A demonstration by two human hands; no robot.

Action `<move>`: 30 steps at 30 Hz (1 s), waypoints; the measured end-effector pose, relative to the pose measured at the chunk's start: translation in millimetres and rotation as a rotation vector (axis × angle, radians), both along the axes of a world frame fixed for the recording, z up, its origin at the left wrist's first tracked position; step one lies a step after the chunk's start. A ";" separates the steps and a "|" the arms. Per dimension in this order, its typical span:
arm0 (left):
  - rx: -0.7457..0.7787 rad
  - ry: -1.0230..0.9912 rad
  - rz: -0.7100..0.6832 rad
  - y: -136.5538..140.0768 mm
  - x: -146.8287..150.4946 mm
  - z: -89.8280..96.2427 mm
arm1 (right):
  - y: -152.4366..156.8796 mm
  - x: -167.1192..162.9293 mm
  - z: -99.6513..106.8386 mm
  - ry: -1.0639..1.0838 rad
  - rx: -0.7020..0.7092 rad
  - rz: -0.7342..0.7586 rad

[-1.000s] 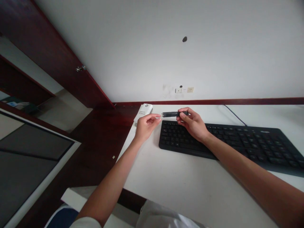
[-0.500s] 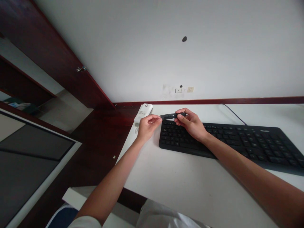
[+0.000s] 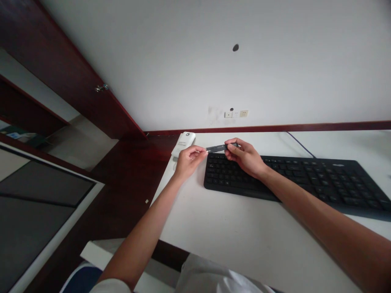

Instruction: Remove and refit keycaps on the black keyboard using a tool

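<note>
Left fingers point(image 3: 199, 149), seemingly just off the black pen-like item point(image 3: 216, 149) a second ago, now nearly close at its tip, hold uncertain, while right fingers point(image 3: 234, 149) pinch its other end, keyboard point(image 3: 308, 177) below them, apparently steadying it between both.

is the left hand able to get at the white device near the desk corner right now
Probably yes: the white device lies just beyond the left hand, nothing visible blocking it, though the fingertips are at one end of the black pen-like object
</note>
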State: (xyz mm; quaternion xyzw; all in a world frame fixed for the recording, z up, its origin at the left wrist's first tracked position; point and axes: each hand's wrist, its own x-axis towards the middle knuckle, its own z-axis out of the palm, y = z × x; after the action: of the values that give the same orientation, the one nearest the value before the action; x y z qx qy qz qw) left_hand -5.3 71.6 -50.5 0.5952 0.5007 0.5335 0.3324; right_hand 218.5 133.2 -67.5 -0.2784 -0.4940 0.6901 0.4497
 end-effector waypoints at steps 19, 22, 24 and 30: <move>0.256 0.342 0.075 -10.8 8.0 10.2 | -1.5 -0.4 4.4 0.047 -0.076 0.041; 0.253 0.344 0.085 -11.2 8.1 9.3 | -0.4 -0.5 4.4 0.051 -0.070 0.053; 0.240 0.343 0.084 -10.6 5.9 8.6 | 0.1 0.1 4.4 0.051 -0.068 0.069; 0.245 0.316 0.139 -4.9 -10.7 10.2 | 0.9 3.2 0.3 0.087 -0.056 0.022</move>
State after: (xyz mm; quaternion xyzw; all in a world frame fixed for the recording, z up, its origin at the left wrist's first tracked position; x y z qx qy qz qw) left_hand -16.0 66.7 -40.3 0.6715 0.5178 0.5120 0.1370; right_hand 221.6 134.1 -67.2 -0.2551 -0.4576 0.7200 0.4551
